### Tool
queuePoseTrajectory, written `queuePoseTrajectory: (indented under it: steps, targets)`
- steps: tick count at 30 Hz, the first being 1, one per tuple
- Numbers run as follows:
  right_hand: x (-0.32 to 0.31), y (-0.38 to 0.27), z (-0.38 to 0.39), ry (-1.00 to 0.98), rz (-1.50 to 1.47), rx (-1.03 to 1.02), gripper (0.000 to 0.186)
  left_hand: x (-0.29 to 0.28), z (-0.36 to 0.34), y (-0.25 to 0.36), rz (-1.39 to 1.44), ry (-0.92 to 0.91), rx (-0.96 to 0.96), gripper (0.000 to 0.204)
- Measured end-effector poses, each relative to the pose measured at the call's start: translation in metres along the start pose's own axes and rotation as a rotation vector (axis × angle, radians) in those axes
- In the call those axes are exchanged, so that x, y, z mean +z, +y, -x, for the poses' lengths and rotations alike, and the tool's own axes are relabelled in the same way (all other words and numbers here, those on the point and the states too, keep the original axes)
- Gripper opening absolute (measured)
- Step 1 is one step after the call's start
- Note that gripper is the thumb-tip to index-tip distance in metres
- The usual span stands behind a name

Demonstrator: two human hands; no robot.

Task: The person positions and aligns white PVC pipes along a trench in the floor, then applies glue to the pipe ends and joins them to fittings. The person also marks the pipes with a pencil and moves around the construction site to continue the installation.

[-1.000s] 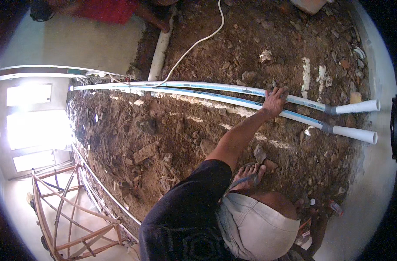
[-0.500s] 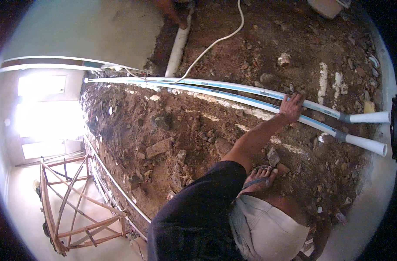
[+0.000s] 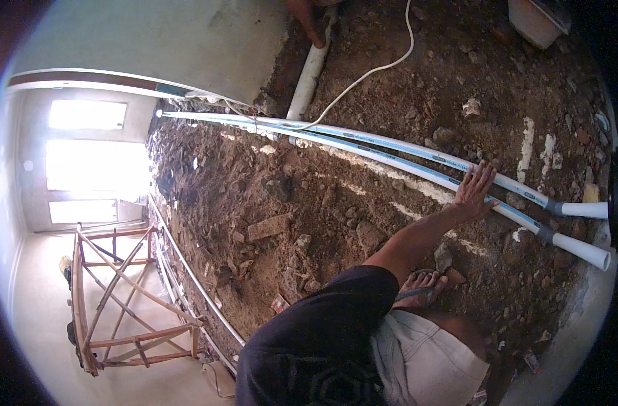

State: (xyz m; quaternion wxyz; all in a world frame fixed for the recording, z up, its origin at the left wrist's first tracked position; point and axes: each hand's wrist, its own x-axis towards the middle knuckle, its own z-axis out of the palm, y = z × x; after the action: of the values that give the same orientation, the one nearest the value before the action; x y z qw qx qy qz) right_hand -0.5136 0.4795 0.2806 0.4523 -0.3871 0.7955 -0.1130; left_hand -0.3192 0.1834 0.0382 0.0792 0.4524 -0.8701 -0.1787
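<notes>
2 long white pipes w/ blue stripes lie side by side across dug-up brown dirt

The only labels I see are the small dark printed strips spaced along the two white pipes lying across the dug earth; they are narrow, rectangular and too small to make out. I see no packages, signs or screens.

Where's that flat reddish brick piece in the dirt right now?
Centre of the head view: the flat reddish brick piece lies on loose brown soil, below the two long white pipes and left of the outstretched forearm.
</notes>
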Motion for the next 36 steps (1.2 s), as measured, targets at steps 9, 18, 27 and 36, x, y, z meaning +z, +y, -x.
queuePoseTrajectory:
  steps: [9,18,27,36]
  targets:
    - [-0.021,0.021,0.027,0.154,0.006,0.115,0.025,0.039,-0.013,0.021,0.125,0.098,0.106,0.079]
    - [-0.026,0.124,0.099,0.502,-0.183,0.305,0.026,0.03,-0.023,-0.003,-0.287,0.163,0.155,0.072]
    - [0.049,0.191,0.129,0.78,-0.221,0.506,0.032,0.013,-0.016,-0.02,-0.248,-0.038,0.268,0.08]
    - [0.055,0.253,0.08,0.685,0.11,0.477,0.04,-0.004,-0.03,-0.048,-0.558,0.007,0.454,0.086]
